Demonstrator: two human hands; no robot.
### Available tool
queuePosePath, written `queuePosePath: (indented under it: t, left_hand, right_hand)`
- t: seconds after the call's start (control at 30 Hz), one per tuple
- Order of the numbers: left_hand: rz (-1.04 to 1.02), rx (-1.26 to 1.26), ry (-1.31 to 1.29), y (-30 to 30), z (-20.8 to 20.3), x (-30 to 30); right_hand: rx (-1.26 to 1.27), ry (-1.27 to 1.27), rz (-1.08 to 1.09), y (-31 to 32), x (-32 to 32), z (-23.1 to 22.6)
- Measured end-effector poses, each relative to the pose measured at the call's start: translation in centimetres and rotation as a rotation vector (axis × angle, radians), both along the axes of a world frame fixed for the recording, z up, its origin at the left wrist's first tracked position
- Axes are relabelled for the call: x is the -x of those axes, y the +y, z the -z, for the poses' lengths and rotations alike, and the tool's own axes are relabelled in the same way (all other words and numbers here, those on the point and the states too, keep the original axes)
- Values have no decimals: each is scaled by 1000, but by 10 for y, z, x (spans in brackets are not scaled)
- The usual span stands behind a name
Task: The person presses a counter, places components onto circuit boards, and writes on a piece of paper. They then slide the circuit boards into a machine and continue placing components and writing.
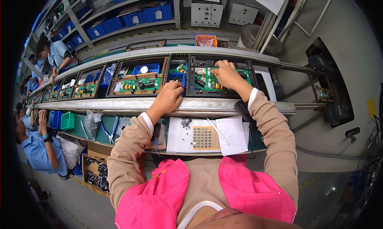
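My left hand (169, 96) reaches over the front rail to a small blue bin (181, 76) of dark small parts. Its fingers are curled together at the bin's edge, and whatever they pinch is hidden. My right hand (228, 74) is bent over a green circuit board (244, 74) in a black carrier frame (215, 94). The fingers of that hand are drawn together above the board's upper part, and what is between them cannot be made out. Left of my left hand lies another populated circuit board (139, 85) in a brown frame.
Metal rails (207, 104) run across, with more framed boards to the left. Nearer me are a paper sheet with a tan grid tray (205, 138), a white pen (218, 131) and loose black parts (186, 123). An orange bin (206, 40) stands behind. People in blue (40, 149) sit left.
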State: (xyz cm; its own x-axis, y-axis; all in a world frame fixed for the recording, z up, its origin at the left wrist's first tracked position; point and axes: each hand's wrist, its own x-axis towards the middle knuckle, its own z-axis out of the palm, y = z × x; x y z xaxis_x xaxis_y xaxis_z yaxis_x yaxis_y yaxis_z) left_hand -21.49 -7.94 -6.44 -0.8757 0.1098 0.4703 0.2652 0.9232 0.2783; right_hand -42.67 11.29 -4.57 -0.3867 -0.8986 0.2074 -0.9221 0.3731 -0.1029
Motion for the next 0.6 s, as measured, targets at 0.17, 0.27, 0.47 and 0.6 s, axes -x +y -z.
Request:
queuePosePath:
  t: [0.17,0.27,0.47,0.6]
  left_hand:
    - [0,-6,-7,0,-1,1]
    - [-3,-13,-4,0,0,0]
    - [-5,-17,-2,0,1,1]
    - [-10,-23,4,0,2,0]
  right_hand:
    - [-58,38,76,-14,13,6]
    - [-103,61,81,-19,14,7]
    - [-225,135,53,-25,17,1]
    - [-76,-90,106,-24,21,5]
